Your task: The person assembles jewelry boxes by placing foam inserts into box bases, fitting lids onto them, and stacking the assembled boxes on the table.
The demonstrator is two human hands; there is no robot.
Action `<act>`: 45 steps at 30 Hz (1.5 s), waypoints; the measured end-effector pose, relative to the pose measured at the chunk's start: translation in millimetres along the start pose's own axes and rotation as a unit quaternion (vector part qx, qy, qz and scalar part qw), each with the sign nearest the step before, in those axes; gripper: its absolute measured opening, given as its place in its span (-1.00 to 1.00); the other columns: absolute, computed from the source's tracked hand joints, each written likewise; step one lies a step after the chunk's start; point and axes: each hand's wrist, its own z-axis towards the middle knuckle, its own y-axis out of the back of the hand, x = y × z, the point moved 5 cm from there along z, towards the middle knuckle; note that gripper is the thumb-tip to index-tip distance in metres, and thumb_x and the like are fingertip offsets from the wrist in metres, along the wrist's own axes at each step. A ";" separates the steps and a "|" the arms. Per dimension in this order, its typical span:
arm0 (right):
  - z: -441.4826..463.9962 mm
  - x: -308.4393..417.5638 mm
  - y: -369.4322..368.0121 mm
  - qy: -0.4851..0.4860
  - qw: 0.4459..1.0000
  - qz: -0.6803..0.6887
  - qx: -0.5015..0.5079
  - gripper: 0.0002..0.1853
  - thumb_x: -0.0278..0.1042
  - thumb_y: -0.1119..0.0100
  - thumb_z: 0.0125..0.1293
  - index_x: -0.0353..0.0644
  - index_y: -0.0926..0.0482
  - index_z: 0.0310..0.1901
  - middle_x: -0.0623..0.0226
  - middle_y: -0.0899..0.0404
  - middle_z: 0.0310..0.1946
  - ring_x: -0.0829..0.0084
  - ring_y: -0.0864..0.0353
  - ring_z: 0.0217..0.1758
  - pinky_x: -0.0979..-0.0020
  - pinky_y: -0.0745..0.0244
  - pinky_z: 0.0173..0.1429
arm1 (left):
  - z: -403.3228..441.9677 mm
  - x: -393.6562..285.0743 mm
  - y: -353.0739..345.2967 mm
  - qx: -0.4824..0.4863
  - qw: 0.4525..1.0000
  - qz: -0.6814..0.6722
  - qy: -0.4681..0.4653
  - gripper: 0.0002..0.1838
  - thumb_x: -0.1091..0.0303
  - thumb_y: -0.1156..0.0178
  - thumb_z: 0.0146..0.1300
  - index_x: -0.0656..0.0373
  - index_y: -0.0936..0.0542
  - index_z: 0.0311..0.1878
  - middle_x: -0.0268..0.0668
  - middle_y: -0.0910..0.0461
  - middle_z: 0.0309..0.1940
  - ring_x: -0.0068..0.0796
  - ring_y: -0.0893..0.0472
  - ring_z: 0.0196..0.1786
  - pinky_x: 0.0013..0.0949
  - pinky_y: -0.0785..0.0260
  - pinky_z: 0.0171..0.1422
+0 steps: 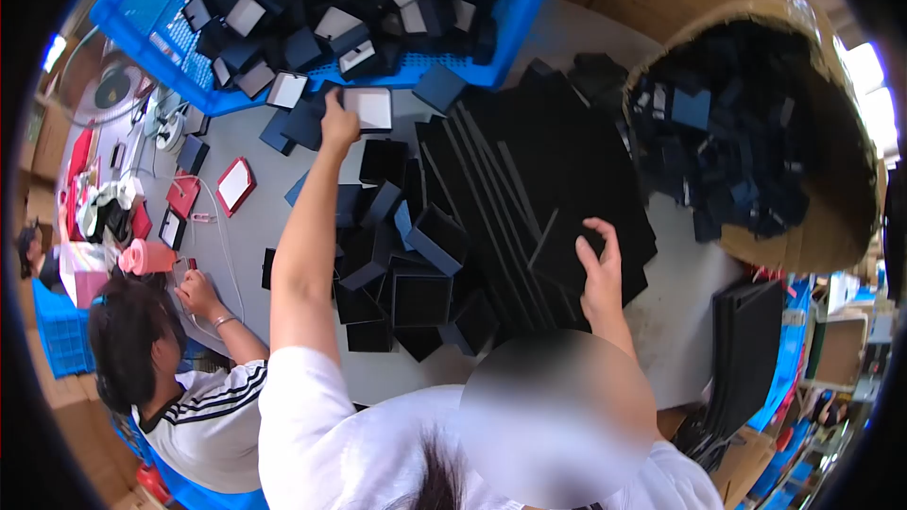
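My left hand (pixel 339 122) is stretched out to the edge of the blue crate, its fingers closed on a dark box (pixel 306 123). Right beside it lies an open box with a white inside (pixel 370 110). My right hand (pixel 602 269) is over the stack of black sheets (pixel 539 161), thumb and fingers apart, close to a black piece on top; no grip on it shows. Between my arms lies a pile of open dark boxes (pixel 421 298).
A blue crate (pixel 524 14) full of small boxes stands at the back. To the right, a large cardboard container (pixel 841 170) holds dark boxes. A co-worker (pixel 142 331) sits at the left near a pink bottle (pixel 147 257). Black folded panels (pixel 746 349) stand at the lower right.
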 end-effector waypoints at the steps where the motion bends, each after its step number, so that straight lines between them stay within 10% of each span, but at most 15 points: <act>1: 2.7 -2.2 3.2 0.003 1.000 0.011 -0.011 -0.64 -0.48 -0.20 0.25 -0.20 -0.45 0.09 0.36 -0.42 0.08 0.47 -0.32 0.23 0.46 -0.14 0.36 | -44.3 -33.0 9.5 0.010 0.998 -0.039 -0.052 -0.23 0.69 0.22 0.11 -0.11 -0.18 0.44 0.17 -0.47 0.13 -0.10 -0.63 0.04 -0.21 -0.61 -0.27; 4: 6.8 23.8 -24.0 0.105 0.993 -0.043 -0.015 -0.69 -0.43 -0.21 0.27 -0.25 -0.45 0.03 0.28 -0.48 0.02 0.43 -0.39 0.19 0.44 -0.19 0.34 | -140.6 -71.8 9.7 0.074 0.955 -0.014 -0.286 -0.21 0.73 0.23 0.06 -0.02 -0.20 0.43 0.11 -0.37 0.25 -0.03 -0.50 0.24 -0.18 -0.40 0.25; 5: 4.1 37.9 -40.1 0.131 0.990 -0.056 -0.012 -0.70 -0.41 -0.21 0.29 -0.28 -0.44 0.00 0.23 -0.52 0.00 0.39 -0.43 0.17 0.41 -0.21 0.34 | -172.7 -73.3 3.3 0.133 0.959 -0.077 -0.239 -0.22 0.70 0.19 0.04 0.04 -0.20 0.43 0.10 -0.37 0.26 0.00 -0.41 0.33 -0.17 -0.18 0.43; 9: -8.0 62.1 -94.1 0.225 0.966 -0.110 0.063 -0.72 -0.43 -0.17 0.27 -0.24 -0.44 -0.01 0.18 -0.48 -0.02 0.20 -0.37 0.21 0.27 -0.25 0.32 | -270.9 -74.9 -30.8 0.194 0.952 -0.159 -0.177 -0.57 0.27 0.11 0.49 0.11 -0.22 0.37 -0.14 -0.44 0.05 -0.40 -0.46 0.04 -0.37 -0.29 0.20; 14: -8.1 47.8 -83.4 0.261 0.952 -0.147 0.062 -0.63 -0.39 -0.05 0.33 -0.23 -0.36 0.15 0.12 -0.34 0.17 0.11 -0.21 0.35 0.16 -0.12 0.42 | -306.9 -86.9 -41.7 0.184 0.934 -0.249 -0.178 -0.60 0.25 0.21 0.54 0.13 -0.21 0.37 -0.18 -0.40 0.10 -0.44 -0.42 0.09 -0.38 -0.26 0.24; 17: -29.3 84.4 -71.1 0.409 0.853 -0.316 -0.071 -0.53 -0.31 -0.10 0.28 -0.25 -0.39 0.21 0.04 -0.36 0.25 0.01 -0.18 0.39 0.01 -0.07 0.41 | -316.9 -88.0 -56.7 0.218 0.922 -0.141 -0.289 -0.60 0.26 0.19 0.54 0.17 -0.25 0.35 -0.20 -0.38 0.15 -0.42 -0.41 0.16 -0.38 -0.22 0.30; 19: -19.5 58.6 -72.7 0.384 0.874 -0.286 0.075 -0.54 -0.25 -0.07 0.29 -0.25 -0.45 0.20 0.03 -0.36 0.29 0.01 -0.19 0.42 -0.02 -0.04 0.43 | -324.1 -87.1 -64.1 0.235 0.918 -0.176 -0.266 -0.60 0.28 0.16 0.52 0.21 -0.27 0.33 -0.22 -0.37 0.18 -0.41 -0.40 0.20 -0.38 -0.18 0.34; 26: -10.9 59.5 -59.1 0.308 0.947 -0.090 -0.033 -0.67 -0.37 0.14 0.46 -0.30 -0.47 0.15 0.05 -0.43 0.21 0.09 -0.32 0.37 0.17 -0.19 0.43 | -319.0 -85.6 -52.9 0.275 0.913 -0.290 -0.087 -0.50 0.53 -0.03 0.35 0.17 -0.25 0.35 -0.19 -0.37 0.18 -0.39 -0.43 0.18 -0.37 -0.23 0.33; 31: 5.2 51.2 -58.8 0.268 0.961 -0.055 0.045 -0.64 -0.37 -0.07 0.32 -0.29 -0.45 0.11 0.05 -0.51 0.05 0.12 -0.48 0.19 0.21 -0.36 0.29 | -296.5 -103.3 2.3 0.253 0.919 0.059 -0.296 0.08 0.66 -0.36 -0.05 0.03 0.00 0.53 -0.06 -0.29 0.30 -0.19 -0.41 0.27 -0.20 -0.29 0.35; 32: 24.9 47.3 -38.8 0.295 0.948 -0.118 -0.018 -0.64 -0.35 -0.11 0.26 -0.27 -0.46 0.08 0.05 -0.52 -0.01 0.08 -0.50 0.11 0.19 -0.40 0.22 | -270.7 -79.1 19.8 0.275 0.936 0.049 -0.212 0.16 0.60 -0.41 -0.09 0.01 0.07 0.56 -0.05 -0.26 0.35 -0.11 -0.40 0.30 -0.16 -0.27 0.37; 35: 130.3 -6.5 35.2 0.247 0.915 -0.263 -0.179 -0.55 -0.22 -0.20 0.19 -0.24 -0.45 0.09 0.04 -0.54 0.00 0.02 -0.51 0.09 0.08 -0.42 0.17 | -280.7 -150.1 33.2 0.071 0.886 0.236 -0.393 0.02 0.41 -0.48 -0.11 0.04 -0.18 0.47 0.02 -0.28 0.32 0.11 -0.32 0.33 -0.07 -0.24 0.39; 40: 206.4 -48.8 55.6 0.031 0.892 -0.447 -0.058 -0.22 0.19 -0.14 0.24 -0.21 -0.26 0.32 -0.02 -0.39 0.25 0.03 -0.43 0.27 0.04 -0.33 0.30 | -281.6 -159.9 -119.0 0.154 0.775 0.287 -0.542 -0.16 -0.05 -0.36 0.08 -0.02 -0.30 0.42 -0.06 -0.23 0.39 0.19 -0.16 0.44 0.17 -0.04 0.45; 44: 170.9 -39.2 43.0 0.151 0.824 -0.530 -0.133 -0.27 0.18 -0.11 0.25 -0.21 -0.33 0.29 -0.04 -0.44 0.22 0.01 -0.45 0.25 0.06 -0.34 0.30 | -256.7 -147.3 -214.5 0.139 0.712 0.363 -0.585 -0.17 -0.32 -0.16 0.15 -0.21 -0.28 0.45 -0.07 -0.11 0.48 0.22 0.00 0.51 0.42 0.15 0.44; 45: 177.2 -44.0 56.9 0.134 0.889 -0.428 -0.095 -0.34 0.12 -0.13 0.25 -0.21 -0.39 0.24 -0.04 -0.48 0.16 0.00 -0.48 0.21 0.08 -0.36 0.27 | -250.7 -140.0 -222.6 0.144 0.710 0.362 -0.587 -0.17 -0.32 -0.16 0.15 -0.21 -0.28 0.45 -0.07 -0.11 0.48 0.22 0.00 0.51 0.42 0.15 0.44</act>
